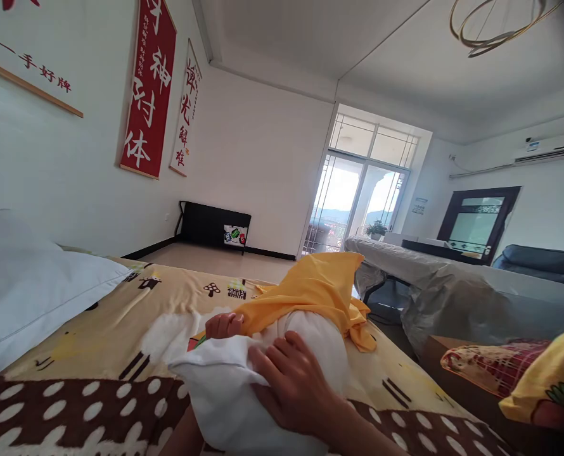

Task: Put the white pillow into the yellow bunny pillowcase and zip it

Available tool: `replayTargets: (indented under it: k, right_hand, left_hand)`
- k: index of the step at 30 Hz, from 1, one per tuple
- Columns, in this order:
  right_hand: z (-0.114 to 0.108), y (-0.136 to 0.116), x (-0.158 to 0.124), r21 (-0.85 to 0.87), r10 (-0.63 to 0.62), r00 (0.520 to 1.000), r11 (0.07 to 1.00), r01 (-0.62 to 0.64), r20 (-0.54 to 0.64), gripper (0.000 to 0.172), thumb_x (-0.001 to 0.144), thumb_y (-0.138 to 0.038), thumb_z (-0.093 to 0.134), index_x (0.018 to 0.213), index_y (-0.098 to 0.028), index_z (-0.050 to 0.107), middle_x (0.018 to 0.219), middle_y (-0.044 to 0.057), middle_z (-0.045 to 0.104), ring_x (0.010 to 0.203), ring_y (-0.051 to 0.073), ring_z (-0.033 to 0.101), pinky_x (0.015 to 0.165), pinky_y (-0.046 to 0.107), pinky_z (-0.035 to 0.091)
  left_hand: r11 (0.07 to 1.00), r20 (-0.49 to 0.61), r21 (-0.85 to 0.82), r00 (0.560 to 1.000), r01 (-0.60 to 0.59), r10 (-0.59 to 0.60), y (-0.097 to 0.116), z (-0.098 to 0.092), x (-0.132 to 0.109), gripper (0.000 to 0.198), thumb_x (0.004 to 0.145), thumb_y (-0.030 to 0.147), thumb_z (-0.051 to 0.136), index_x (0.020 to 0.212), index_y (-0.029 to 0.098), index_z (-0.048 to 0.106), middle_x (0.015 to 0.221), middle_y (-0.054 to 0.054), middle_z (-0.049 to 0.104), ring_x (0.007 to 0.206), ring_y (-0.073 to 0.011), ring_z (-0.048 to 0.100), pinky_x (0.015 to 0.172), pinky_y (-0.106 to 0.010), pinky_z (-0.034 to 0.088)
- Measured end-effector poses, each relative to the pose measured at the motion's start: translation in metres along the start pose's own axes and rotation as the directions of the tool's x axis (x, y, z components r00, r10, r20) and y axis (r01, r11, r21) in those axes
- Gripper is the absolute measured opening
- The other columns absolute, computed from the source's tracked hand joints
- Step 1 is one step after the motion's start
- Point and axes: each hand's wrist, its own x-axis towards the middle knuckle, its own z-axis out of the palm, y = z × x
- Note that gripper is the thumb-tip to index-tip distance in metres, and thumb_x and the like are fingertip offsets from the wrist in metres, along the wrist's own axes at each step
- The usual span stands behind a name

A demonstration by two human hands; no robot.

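A white pillow (234, 392) lies on the patterned bedsheet (120, 329) in front of me, its far end partly inside a yellow pillowcase (315, 288). My right hand (294, 380) rests on top of the pillow, fingers bent and pressing into the white fabric. My left hand (222, 325) is beyond it, fingers curled and pinching the edge of the yellow pillowcase. My left forearm runs under the pillow at the bottom edge.
A second white pillow (30, 285) lies at the left on the bed. A covered table (434, 278) and a dark sofa (543, 263) stand to the right. Folded patterned and yellow cloths (524, 373) sit at the lower right. Glass balcony doors (358, 196) are ahead.
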Motion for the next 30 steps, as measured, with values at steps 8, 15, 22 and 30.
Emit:
replayTargets:
  k: [8,15,22,30]
  right_hand:
    - [-0.02,0.013,-0.023,-0.091,-0.118,0.934,0.983,0.157,0.339,0.034,0.086,-0.025,0.049,0.119,-0.029,0.058,0.07,0.001,0.064,0.059,0.017,0.052,0.061,0.032,0.034]
    - [-0.008,0.044,-0.019,-0.245,0.291,0.676,0.955,-0.166,0.676,0.015,0.077,-0.016,0.058,0.068,-0.019,0.068,0.065,0.007,0.069,0.055,0.018,0.058,0.053,0.029,0.031]
    - [0.027,0.047,-0.002,-0.247,0.303,0.818,0.948,-0.203,0.488,0.01,0.073,-0.013,0.063,0.066,-0.016,0.069,0.066,0.01,0.07,0.059,0.022,0.06,0.056,0.032,0.039]
    - [0.041,0.043,-0.023,-0.165,0.082,0.996,0.982,-0.089,-0.047,0.02,0.082,-0.012,0.049,0.073,-0.016,0.066,0.069,0.007,0.065,0.068,0.019,0.058,0.069,0.034,0.046]
  left_hand:
    - [0.959,-0.228,0.032,0.932,-0.281,0.28,-0.01,0.022,0.011,0.026,0.091,0.018,0.039,0.083,0.02,0.063,0.066,-0.002,0.062,0.066,-0.016,0.057,0.068,-0.029,0.04]
    - [0.993,-0.242,0.03,0.963,-0.115,0.119,-0.007,-0.003,0.012,0.012,0.086,0.013,0.051,0.086,0.017,0.063,0.073,-0.002,0.065,0.073,-0.0193,0.056,0.077,-0.035,0.036]
    - [0.981,-0.428,0.082,0.883,-0.176,0.194,0.015,-0.024,0.012,0.006,0.083,0.011,0.057,0.085,0.015,0.06,0.066,0.0,0.061,0.069,-0.0186,0.052,0.079,-0.039,0.036]
    - [0.986,-0.026,0.09,0.99,-0.138,0.141,0.043,-0.013,0.004,0.013,0.079,0.005,0.053,0.077,0.017,0.057,0.079,-0.005,0.06,0.076,-0.0224,0.053,0.069,-0.034,0.04]
